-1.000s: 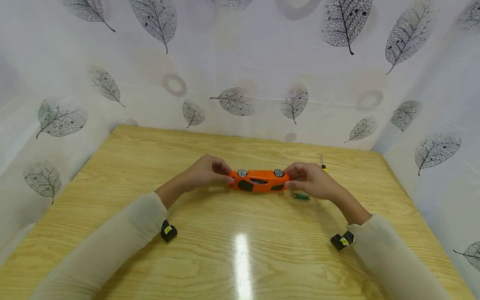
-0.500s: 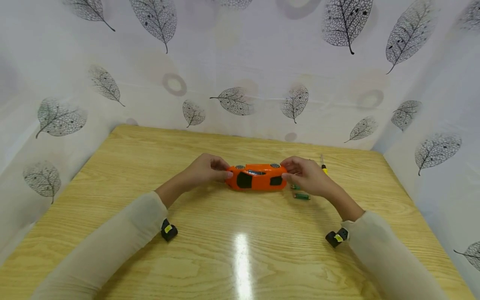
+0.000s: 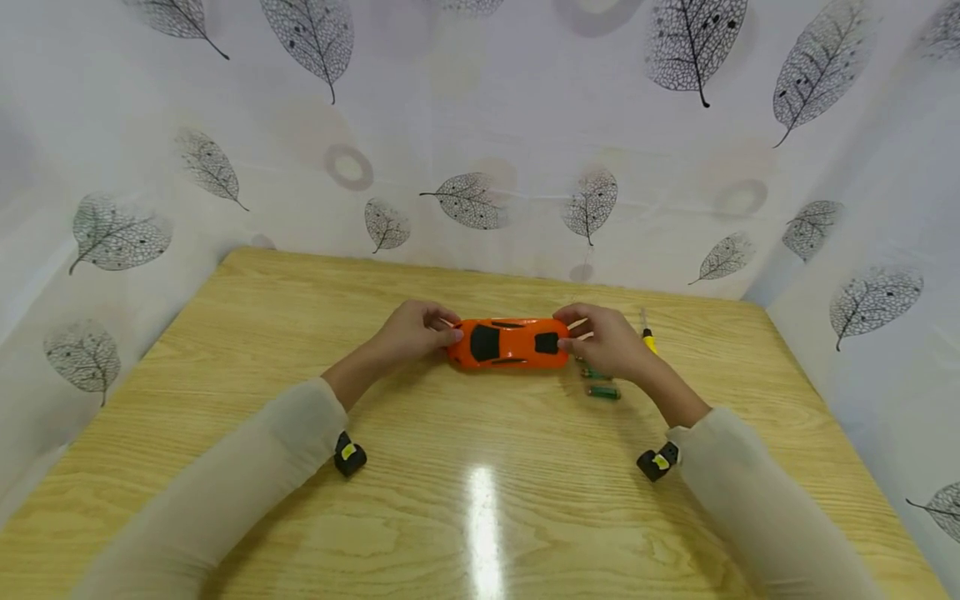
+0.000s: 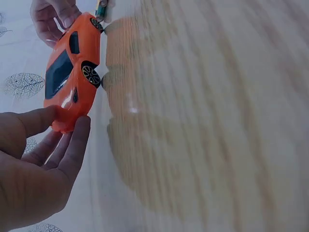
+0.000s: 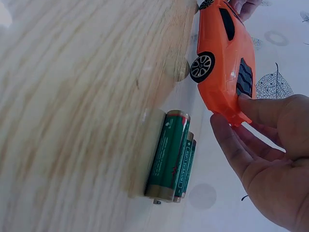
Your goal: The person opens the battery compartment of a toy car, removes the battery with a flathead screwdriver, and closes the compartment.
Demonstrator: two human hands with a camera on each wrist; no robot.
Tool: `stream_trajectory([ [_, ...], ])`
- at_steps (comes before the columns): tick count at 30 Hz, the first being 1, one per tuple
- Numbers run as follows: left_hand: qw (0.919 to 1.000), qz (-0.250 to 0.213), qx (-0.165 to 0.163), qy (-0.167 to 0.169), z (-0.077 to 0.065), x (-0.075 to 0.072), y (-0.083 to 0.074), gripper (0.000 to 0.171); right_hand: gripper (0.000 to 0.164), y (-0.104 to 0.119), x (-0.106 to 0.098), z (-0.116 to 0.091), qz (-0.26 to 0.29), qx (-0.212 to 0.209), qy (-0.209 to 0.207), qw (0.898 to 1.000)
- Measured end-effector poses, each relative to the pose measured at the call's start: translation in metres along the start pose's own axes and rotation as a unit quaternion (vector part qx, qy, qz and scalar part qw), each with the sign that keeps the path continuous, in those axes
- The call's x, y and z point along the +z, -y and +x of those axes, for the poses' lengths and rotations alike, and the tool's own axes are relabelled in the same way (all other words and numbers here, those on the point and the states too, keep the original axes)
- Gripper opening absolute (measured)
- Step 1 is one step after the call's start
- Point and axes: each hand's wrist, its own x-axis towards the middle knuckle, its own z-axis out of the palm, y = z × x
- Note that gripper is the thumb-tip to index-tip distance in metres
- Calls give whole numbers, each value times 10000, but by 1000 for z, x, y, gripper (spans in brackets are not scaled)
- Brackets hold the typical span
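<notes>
An orange toy car [image 3: 517,343] with black windows is held between both hands, roof up, near the middle of the table. My left hand [image 3: 416,335] pinches its front end, thumb on the hood and fingers beneath, as the left wrist view shows. At the rear end my right hand [image 3: 609,342] grips it, the thumb [image 5: 263,108] by the black rear window. The wheels [image 5: 202,66] look close to the tabletop; whether they touch it I cannot tell. Green batteries [image 5: 170,154] lie side by side just below the right hand.
A screwdriver [image 3: 648,337] with a yellow and black handle lies behind the right hand. The wooden table [image 3: 420,500] ends at a pale leaf-patterned curtain [image 3: 510,100] behind and at both sides. Each wrist carries a small black camera [image 3: 349,456].
The car has rolled from lying on its side, wheels facing away, to roof up, and moved slightly away from me. Both hands turned with it and kept their hold; more batteries came into sight.
</notes>
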Motion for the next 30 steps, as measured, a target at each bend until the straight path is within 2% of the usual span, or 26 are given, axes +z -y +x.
stream_trajectory([
  [6,9999,-76,-114,-89,5,1,1,34,41,-2,1,6,-167,156,26,9997],
  [13,9970,-576,-515,-103,12,3,3,30,36,-2,3,18,-102,433,334,9985],
  [19,9967,-472,-644,-142,14,3,-1,30,38,0,1,20,38,608,490,9969],
  [23,9977,-259,-607,-156,14,2,-3,30,38,0,0,20,111,652,522,9964],
  [25,9986,31,-500,-180,13,2,-5,30,37,0,0,21,103,615,513,9967],
  [28,9969,735,-118,-269,11,4,-8,32,38,-1,0,21,-34,502,457,9977],
  [30,9908,1279,240,-362,9,5,-11,33,38,0,1,21,-84,433,420,9981],
])
